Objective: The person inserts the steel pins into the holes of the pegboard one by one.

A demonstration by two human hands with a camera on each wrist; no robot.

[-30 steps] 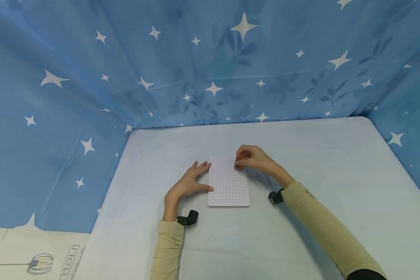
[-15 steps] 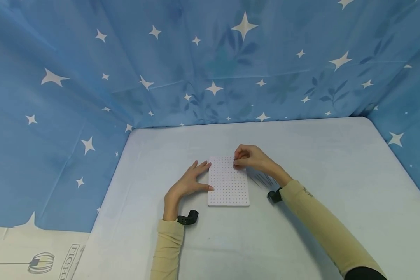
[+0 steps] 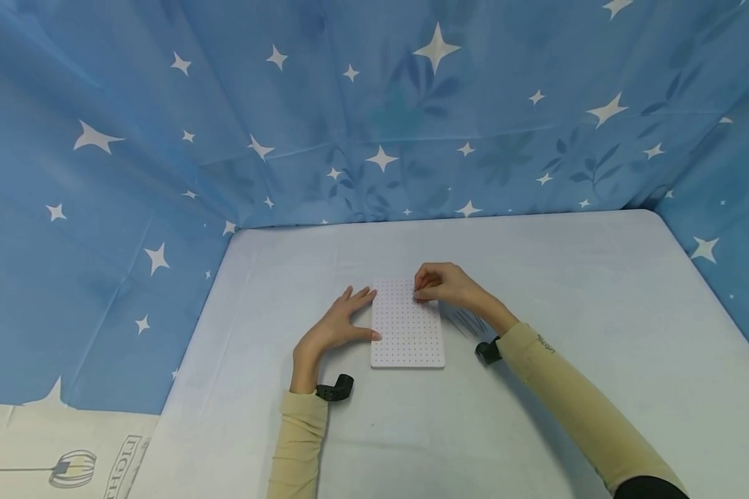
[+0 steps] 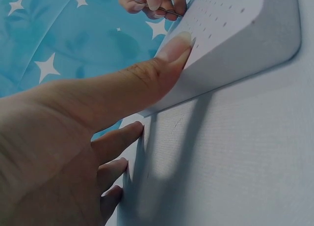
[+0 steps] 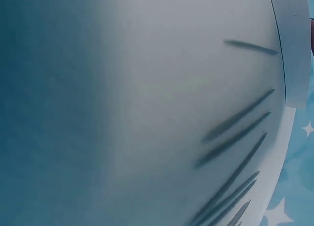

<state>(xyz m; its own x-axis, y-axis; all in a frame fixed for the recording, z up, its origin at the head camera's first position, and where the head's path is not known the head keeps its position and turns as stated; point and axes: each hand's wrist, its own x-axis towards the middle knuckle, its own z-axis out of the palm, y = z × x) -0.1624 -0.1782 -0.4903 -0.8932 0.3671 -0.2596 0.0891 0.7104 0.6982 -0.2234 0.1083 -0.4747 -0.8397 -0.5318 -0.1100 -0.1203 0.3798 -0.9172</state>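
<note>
A white pegboard [image 3: 406, 339] with rows of small holes lies flat on the table. My left hand [image 3: 337, 326] steadies its left side, fingers spread and straight, with the thumb tip touching the edge in the left wrist view. Over the upper right part of the board, my right hand [image 3: 449, 285] pinches a thin dark needle-like rod [image 4: 169, 11] between thumb and fingers. The rod's far end reaches close to the holes in the left wrist view; whether it sits in one I cannot tell. In the right wrist view the right hand is almost wholly out of frame.
Several more thin dark rods [image 5: 235, 132] lie on the white table [image 3: 568, 291] just right of the board, below the right forearm. A blue curtain with white stars [image 3: 381, 125] hangs behind and beside the table.
My right hand has shifted slightly to the left and a little toward me over the board, still pinching the rod. The left hand and the board have stayed in place.
</note>
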